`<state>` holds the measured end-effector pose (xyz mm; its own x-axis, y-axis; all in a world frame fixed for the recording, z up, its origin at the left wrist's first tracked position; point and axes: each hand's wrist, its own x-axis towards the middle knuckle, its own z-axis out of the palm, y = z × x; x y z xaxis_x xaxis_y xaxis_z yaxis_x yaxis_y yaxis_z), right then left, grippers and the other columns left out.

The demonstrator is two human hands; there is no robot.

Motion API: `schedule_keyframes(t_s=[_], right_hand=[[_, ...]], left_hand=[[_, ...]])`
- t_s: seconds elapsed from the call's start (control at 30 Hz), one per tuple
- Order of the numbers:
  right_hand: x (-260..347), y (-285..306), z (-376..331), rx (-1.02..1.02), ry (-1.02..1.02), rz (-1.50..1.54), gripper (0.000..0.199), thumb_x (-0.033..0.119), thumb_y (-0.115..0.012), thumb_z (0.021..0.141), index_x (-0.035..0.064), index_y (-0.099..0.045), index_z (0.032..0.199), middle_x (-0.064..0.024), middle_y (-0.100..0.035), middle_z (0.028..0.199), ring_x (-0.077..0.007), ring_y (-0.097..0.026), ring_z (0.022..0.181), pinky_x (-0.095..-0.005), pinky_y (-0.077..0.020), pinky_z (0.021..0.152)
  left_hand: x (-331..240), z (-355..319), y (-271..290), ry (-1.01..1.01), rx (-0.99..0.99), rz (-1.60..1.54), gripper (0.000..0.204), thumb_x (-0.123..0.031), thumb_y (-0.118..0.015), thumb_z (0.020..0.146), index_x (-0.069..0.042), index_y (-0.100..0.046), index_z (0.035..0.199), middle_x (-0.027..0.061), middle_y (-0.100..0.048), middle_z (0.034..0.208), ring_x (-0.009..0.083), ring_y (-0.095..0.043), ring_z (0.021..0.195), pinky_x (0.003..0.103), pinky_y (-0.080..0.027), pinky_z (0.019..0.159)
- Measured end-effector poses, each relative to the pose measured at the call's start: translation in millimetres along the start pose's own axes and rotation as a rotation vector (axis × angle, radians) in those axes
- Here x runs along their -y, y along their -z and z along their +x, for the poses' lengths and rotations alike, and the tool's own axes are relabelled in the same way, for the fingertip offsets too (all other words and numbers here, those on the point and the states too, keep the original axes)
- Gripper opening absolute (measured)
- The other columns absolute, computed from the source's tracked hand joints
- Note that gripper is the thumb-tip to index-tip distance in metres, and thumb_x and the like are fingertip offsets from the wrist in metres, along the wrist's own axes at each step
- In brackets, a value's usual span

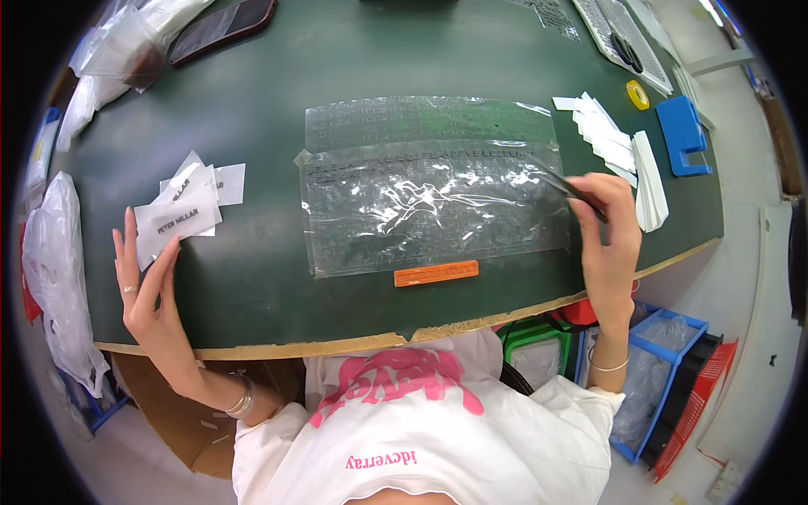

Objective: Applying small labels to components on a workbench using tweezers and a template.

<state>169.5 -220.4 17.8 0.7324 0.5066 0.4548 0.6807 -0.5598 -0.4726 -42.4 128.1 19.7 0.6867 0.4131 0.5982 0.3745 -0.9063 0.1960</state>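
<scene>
– What's hard to see?
– The dark tweezers (pixel 566 186) in the right hand (pixel 608 236), half hidden by fingers; pinched over the glossy, crinkled clear sheet (pixel 433 202) mid-tabletop (pixel 252 278).
– The left hand (pixel 143 286)?
– Open, flat, touching white paper labels (pixel 181 210) near the left edge.

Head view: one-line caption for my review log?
Right hand holds dark tweezers at a clear plastic sheet; left hand touches white labels.

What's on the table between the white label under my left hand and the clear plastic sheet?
Nothing: the head view shows only bare green table between the white label at the left hand and the clear plastic sheet.
</scene>
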Motion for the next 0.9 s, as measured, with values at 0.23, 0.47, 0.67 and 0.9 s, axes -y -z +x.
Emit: schedule_keyframes(t_s=[0.23, 0.47, 0.67, 0.9], right_hand=[[29.3, -47.1, 40.3, 0.166, 0.284, 0.216, 0.021, -0.007, -0.067, 0.08, 0.0029, -0.067, 0.098, -0.0098, -0.058, 0.092, -0.0252, -0.059, 0.084, -0.0338, -0.0493, 0.069], [27.7, -60.4, 47.2, 0.231, 0.24, 0.228, 0.019, -0.006, -0.071, 0.078, 0.0027, -0.068, 0.095, -0.0083, -0.056, 0.089, -0.0229, -0.059, 0.082, -0.0329, -0.049, 0.07], [28.9, -62.7, 46.9, 0.204, 0.251, 0.191, 0.016, -0.002, -0.071, 0.079, 0.002, -0.066, 0.093, -0.009, -0.051, 0.082, -0.0256, -0.054, 0.079, -0.0363, -0.0457, 0.068], [35.1, -69.0, 50.5, 0.203, 0.301, 0.175, 0.02, -0.008, -0.07, 0.077, 0.0026, -0.069, 0.094, -0.0069, -0.056, 0.083, -0.0206, -0.058, 0.077, -0.0318, -0.048, 0.066]], left_hand=[[-39.4, -15.4, 1.0, 0.01, 0.011, -0.277, 0.018, 0.008, -0.064, 0.081, 0.0, -0.073, 0.095, 0.0145, -0.07, 0.113, 0.0289, -0.066, 0.107, 0.037, -0.051, 0.093], [-101.5, -19.9, -14.9, -0.378, 0.296, -0.805, 0.021, -0.007, -0.07, 0.07, -0.008, -0.075, 0.091, 0.0088, -0.073, 0.102, 0.0243, -0.07, 0.094, 0.036, -0.054, 0.08], [-121.0, -23.1, -29.2, -0.445, 0.308, -0.911, 0.025, -0.007, -0.07, 0.068, -0.008, -0.075, 0.093, 0.0069, -0.073, 0.1, 0.0216, -0.07, 0.09, 0.032, -0.054, 0.075], [-124.4, -27.6, -37.5, -0.446, 0.308, -0.971, 0.029, -0.005, -0.07, 0.068, -0.003, -0.073, 0.097, 0.006, -0.071, 0.099, 0.0192, -0.069, 0.081, 0.028, -0.052, 0.068]])
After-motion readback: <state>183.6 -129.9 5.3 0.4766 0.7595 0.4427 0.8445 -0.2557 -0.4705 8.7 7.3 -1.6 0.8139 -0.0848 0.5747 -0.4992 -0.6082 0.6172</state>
